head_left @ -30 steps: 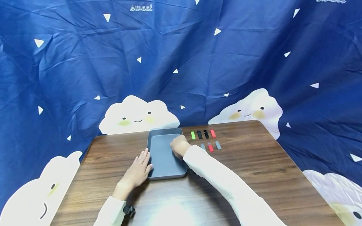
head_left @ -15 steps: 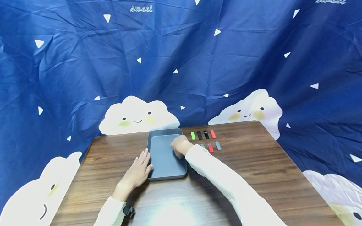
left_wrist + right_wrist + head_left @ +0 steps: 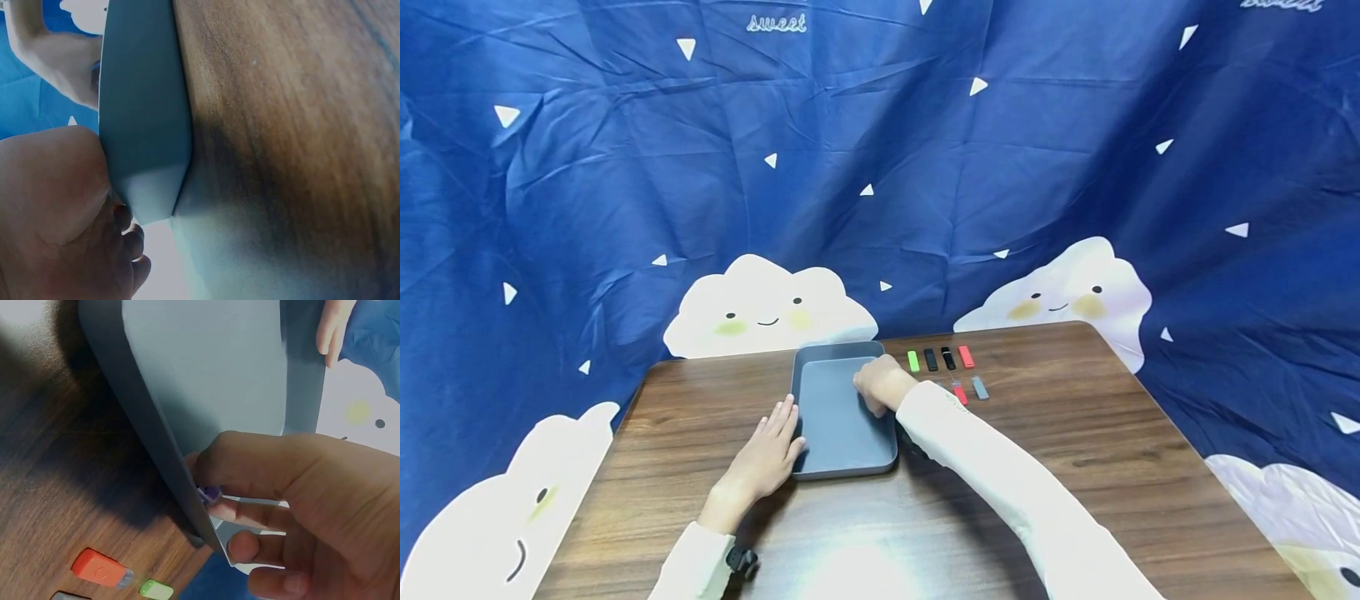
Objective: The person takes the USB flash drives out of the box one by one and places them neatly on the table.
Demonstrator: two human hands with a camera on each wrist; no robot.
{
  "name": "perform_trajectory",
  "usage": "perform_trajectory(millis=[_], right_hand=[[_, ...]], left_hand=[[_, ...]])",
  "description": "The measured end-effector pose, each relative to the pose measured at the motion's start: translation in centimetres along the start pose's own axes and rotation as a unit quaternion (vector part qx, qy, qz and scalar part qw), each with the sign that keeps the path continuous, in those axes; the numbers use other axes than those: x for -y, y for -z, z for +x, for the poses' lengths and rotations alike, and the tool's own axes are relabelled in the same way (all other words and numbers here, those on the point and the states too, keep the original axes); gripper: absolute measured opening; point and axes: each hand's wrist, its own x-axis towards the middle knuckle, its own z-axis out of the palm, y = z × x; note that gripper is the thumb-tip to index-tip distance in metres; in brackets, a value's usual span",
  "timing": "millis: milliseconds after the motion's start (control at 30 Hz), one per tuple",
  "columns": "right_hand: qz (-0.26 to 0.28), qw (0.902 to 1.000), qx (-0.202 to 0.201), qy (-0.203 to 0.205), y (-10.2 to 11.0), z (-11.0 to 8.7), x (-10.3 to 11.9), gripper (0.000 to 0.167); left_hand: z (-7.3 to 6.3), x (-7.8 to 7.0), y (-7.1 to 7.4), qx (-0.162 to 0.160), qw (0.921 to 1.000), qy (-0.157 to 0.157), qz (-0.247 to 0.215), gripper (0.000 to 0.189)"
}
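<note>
A grey-blue rectangular tray (image 3: 844,472) lies on the wooden table. My left hand (image 3: 763,454) rests along its left rim, fingers straight. In the left wrist view, that hand (image 3: 56,206) touches the tray's outer wall (image 3: 145,106). Over the tray's right side, my right hand (image 3: 882,383) is bent down with fingers curled. Seen from the right wrist, thumb and finger of this hand (image 3: 275,481) pinch a small purple USB stick (image 3: 210,495) against the inner side of the tray wall; most of the stick is hidden.
Right of the tray lie a green USB stick (image 3: 913,361), two black ones (image 3: 931,359), and a red one (image 3: 966,357). Nearer me are another red stick (image 3: 960,392) and a grey one (image 3: 980,387). A blue curtain with clouds hangs behind the table (image 3: 1075,417).
My right hand has shifted slightly up and right over the tray, and its sleeve now covers most of one grey stick. The left hand has stayed in place.
</note>
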Motion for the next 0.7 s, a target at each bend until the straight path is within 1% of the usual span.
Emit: perform_trajectory(millis=[67, 200, 267, 367, 533, 700], right_hand=[[0.004, 1.0000, -0.004, 0.003, 0.0, -0.1, -0.1, 0.016], [-0.001, 0.9991, -0.039, 0.017, 0.2, -1.0, -0.2, 0.010], [-0.004, 0.9980, -0.059, 0.024, 0.3, -1.4, -0.3, 0.010], [0.000, 0.9967, -0.074, 0.033, 0.2, -1.8, -0.5, 0.014], [0.012, 0.9951, -0.086, 0.046, 0.1, -2.0, -0.9, 0.020], [0.021, 0.9933, -0.101, 0.053, 0.3, -2.3, -1.5, 0.034]], left_hand=[[0.0, 0.0, 0.0, 0.001, 1.0000, 0.001, 0.000, 0.061], [0.0, 0.0, 0.0, 0.001, 1.0000, 0.000, 0.001, 0.061], [0.0, 0.0, 0.0, 0.000, 1.0000, -0.001, 0.000, 0.061], [-0.1, 0.0, 0.0, 0.001, 1.0000, -0.001, 0.001, 0.061], [-0.1, 0.0, -0.1, 0.005, 1.0000, 0.001, 0.002, 0.061], [-0.1, -0.1, 0.2, 0.005, 1.0000, 0.002, 0.002, 0.060]])
